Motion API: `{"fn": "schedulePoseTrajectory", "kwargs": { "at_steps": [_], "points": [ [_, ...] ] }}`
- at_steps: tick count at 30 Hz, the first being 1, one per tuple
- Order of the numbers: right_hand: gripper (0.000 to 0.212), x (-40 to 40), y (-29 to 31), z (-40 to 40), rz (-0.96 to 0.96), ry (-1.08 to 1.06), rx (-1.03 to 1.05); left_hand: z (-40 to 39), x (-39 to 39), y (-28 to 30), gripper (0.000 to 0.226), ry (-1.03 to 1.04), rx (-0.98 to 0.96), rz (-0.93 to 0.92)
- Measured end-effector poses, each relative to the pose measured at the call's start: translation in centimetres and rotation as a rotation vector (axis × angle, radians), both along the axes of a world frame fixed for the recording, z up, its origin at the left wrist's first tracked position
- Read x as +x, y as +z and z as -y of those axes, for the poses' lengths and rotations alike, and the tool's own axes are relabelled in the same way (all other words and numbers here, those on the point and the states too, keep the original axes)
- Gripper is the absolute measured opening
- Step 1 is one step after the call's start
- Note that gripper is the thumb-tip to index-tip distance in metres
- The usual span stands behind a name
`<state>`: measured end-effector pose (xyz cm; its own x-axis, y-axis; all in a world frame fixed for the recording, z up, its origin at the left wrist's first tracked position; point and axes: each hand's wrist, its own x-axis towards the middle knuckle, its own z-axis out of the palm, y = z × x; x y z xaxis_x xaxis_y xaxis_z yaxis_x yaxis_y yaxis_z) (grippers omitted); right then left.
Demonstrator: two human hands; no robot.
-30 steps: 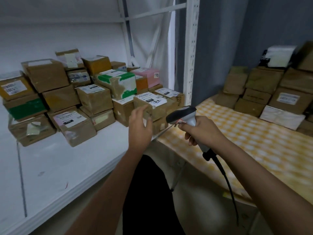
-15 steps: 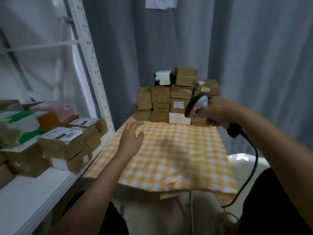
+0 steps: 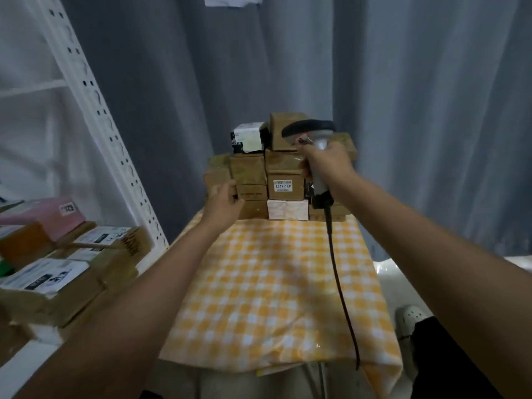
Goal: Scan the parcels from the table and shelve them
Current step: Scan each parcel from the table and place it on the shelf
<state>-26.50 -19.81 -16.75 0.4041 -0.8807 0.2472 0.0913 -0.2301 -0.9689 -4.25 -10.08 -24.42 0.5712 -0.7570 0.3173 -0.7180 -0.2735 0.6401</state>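
Observation:
A stack of brown parcels (image 3: 248,169) stands at the far end of the table (image 3: 273,286), which has a yellow checked cloth. One parcel has a white label (image 3: 282,186); a white box (image 3: 287,209) lies at the bottom and a black-and-white box (image 3: 247,137) on top. My left hand (image 3: 225,203) reaches the stack's lower left, its fingers against a brown parcel (image 3: 216,180); a firm hold cannot be made out. My right hand (image 3: 328,165) grips the grey barcode scanner (image 3: 309,129) in front of the stack's upper right, its head pointing left.
The scanner's black cable (image 3: 341,286) hangs across the cloth to the table's front edge. On the left, a white shelf holds several labelled parcels (image 3: 63,269) behind a perforated upright (image 3: 95,110). Grey curtains hang behind. A white shoe (image 3: 410,318) shows at lower right.
My view turned from the shelf to the table. My left hand moved forward over the cloth to the stack. My right hand carried the scanner up to the stack's top right.

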Motion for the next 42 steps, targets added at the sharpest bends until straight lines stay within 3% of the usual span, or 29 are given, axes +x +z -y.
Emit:
{"fn": "schedulePoseTrajectory", "kwargs": {
  "at_steps": [6, 15, 21, 26, 31, 37, 42],
  "points": [
    [0.016, 2.8, -2.6, 2.9, 0.053, -0.017, 0.117, 8.1, 3.2, 5.0, 0.071, 0.125, -0.003, 0.002],
    [0.014, 5.1, -5.5, 5.8, 0.021, 0.023, 0.151, 17.5, 5.6, 7.6, 0.110, 0.260, -0.038, -0.126],
    [0.014, 6.1, -6.2, 5.8, 0.023, 0.049, 0.137, 20.4, 7.2, 7.2, 0.110, 0.273, -0.037, -0.103],
    [0.013, 6.3, -6.1, 5.3, 0.018, 0.071, 0.144, 21.0, 8.1, 6.9, 0.093, 0.265, -0.098, -0.080],
    [0.015, 6.2, -6.1, 4.8, 0.051, 0.071, 0.161, 17.6, 7.7, 6.5, 0.087, 0.209, -0.238, -0.068],
    [0.014, 7.0, -6.4, 2.9, 0.064, 0.097, 0.207, 6.7, 5.9, 2.8, 0.081, 0.150, -0.477, -0.103],
    [0.011, 8.2, -6.9, 0.4, 0.073, 0.163, 0.251, -2.1, 3.9, -4.3, 0.082, 0.202, -0.412, -0.170]
  ]
}}
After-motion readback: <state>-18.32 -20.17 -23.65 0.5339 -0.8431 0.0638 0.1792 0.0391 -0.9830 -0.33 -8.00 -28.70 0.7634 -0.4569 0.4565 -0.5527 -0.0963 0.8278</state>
